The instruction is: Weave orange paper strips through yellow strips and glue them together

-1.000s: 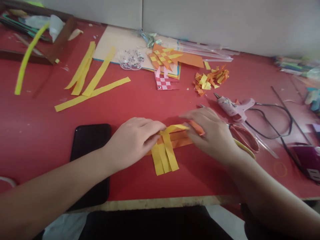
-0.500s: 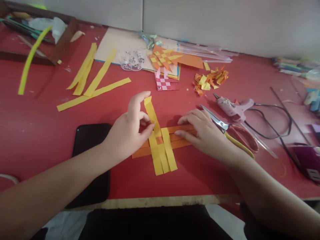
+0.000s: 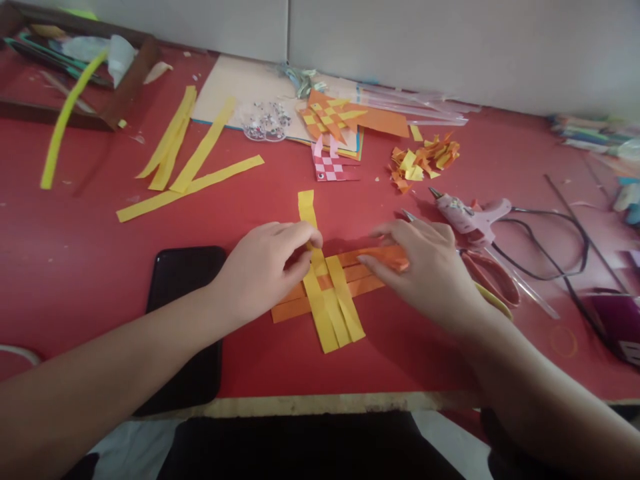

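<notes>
Yellow paper strips (image 3: 330,317) cross orange paper strips (image 3: 367,285) in a woven piece on the table in front of me. My left hand (image 3: 273,270) is closed in a pinch at the piece's upper left, on a yellow strip whose free end (image 3: 307,203) points away from me. Its fingers hide part of the crossing. Over the right ends of the orange strips lies my right hand (image 3: 425,260), thumb and fingertips apart, the thumb touching the orange paper. Scissors (image 3: 487,273) lie partly under this hand.
A black phone (image 3: 187,283) lies left of the weave, loose yellow strips (image 3: 200,183) beyond it. Paper fish (image 3: 330,167), orange and yellow scraps (image 3: 423,160) and a glue gun (image 3: 475,217) with its cable are further back. A wooden tray (image 3: 127,87) stands far left.
The yellow strip, folded across to the right a second ago, was lifted and now points away from me. My left hand has lowered over it; my right hand has shifted slightly right.
</notes>
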{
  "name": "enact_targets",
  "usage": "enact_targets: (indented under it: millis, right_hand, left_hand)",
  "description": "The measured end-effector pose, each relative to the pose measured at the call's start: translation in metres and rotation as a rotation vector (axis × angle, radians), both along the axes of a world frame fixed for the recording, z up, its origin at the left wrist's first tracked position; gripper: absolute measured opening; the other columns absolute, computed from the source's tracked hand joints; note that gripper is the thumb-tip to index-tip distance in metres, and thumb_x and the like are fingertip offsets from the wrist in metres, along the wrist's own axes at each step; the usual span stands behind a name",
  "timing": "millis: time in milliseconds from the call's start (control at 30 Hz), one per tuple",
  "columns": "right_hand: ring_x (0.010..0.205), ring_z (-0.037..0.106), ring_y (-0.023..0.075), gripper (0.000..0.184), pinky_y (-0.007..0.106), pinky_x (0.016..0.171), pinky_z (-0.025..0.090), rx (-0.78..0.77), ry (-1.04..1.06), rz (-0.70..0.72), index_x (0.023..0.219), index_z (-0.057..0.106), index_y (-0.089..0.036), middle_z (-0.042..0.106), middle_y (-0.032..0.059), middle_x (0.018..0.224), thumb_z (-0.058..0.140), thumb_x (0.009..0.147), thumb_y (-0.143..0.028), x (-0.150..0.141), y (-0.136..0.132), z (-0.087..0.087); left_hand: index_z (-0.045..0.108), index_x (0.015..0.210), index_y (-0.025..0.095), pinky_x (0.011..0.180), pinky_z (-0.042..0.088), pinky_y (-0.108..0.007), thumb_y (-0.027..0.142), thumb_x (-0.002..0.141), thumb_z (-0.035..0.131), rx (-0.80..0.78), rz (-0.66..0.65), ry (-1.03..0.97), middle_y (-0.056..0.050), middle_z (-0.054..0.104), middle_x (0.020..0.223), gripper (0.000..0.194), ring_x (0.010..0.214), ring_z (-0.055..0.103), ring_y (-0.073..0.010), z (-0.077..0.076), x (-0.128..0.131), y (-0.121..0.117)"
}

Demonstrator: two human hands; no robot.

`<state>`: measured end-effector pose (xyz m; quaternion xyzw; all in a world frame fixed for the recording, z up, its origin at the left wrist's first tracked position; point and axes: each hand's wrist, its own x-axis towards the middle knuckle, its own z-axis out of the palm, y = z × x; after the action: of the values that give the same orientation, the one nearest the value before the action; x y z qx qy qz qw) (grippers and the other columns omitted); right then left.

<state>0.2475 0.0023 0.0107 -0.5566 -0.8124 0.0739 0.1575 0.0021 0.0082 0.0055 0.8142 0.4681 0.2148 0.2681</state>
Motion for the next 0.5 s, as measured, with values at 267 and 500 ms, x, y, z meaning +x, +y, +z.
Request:
enact_targets:
  millis: [267, 500]
  right_hand:
    - [0.074, 0.066, 0.0195, 0.04, 0.031, 0.058, 0.052, -0.206, 0.709, -0.086, 0.115, 0.05, -0.027, 0.064, 0.0027, 0.085, 0.071, 0.083, -0.038, -0.01, -0.009, 0.011]
    - [0.073, 0.064, 0.0145, 0.048, 0.029, 0.063, 0.058, -0.312, 0.741, 0.047, 0.122, 0.046, -0.025, 0.063, 0.0048, 0.1, 0.072, 0.081, -0.031, -0.02, -0.013, -0.001]
  left_hand:
    - [0.046, 0.124, 0.027, 0.07, 0.049, -0.028, 0.018, 0.088, 0.054, -0.077, 0.083, -0.069, 0.002, 0.066, 0.087, 0.038, 0.08, 0.065, -0.0159, 0.002, 0.001, -0.004]
    - [0.047, 0.126, 0.026, 0.066, 0.049, -0.027, 0.018, 0.087, 0.056, -0.091, 0.096, -0.083, 0.0, 0.069, 0.091, 0.041, 0.082, 0.067, -0.0173, 0.002, 0.001, -0.004]
